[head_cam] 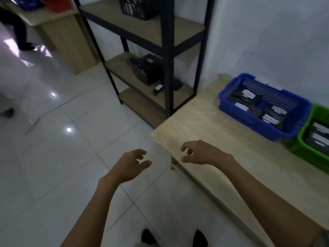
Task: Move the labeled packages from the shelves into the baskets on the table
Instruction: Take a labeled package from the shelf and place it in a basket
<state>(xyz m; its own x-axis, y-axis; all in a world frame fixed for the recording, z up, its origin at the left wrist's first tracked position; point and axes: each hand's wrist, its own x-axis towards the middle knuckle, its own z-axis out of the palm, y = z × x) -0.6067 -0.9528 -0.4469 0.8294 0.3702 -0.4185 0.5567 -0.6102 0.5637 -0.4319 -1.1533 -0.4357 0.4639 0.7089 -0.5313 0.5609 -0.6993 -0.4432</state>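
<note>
1. White floor tiles lie under the left hand [131, 163] at lower centre. Its fingers are loosely curled and it holds nothing, so it is free for a pickup.
2. Black packages [146, 68] sit on the middle board of the shelves [167, 56] at upper centre. A small package [157, 90] with a white label lies on the board below. The step in hand looks like a reach back to the shelves, and the low boards probably call for a stoop.
3. The right hand [199, 152] hovers over the corner of the table [222, 139], fingers relaxed and slightly hooked, gripping nothing. Taking one package per hand would save a trip.
4. At right, the blue basket [252, 122] and the green basket [306, 152] already hold labelled packages. It seems wise to lay new ones flat with the label up.
5. Hard to make out: at upper left a second table [58, 27] and a person's leg [19, 31] are smeared by blur.
6. A dark crate [138, 8] on the top board is cut off by the frame edge, so its contents cannot be told.
7. The label text is too blurred to read, and the green basket runs off the right edge.
</note>
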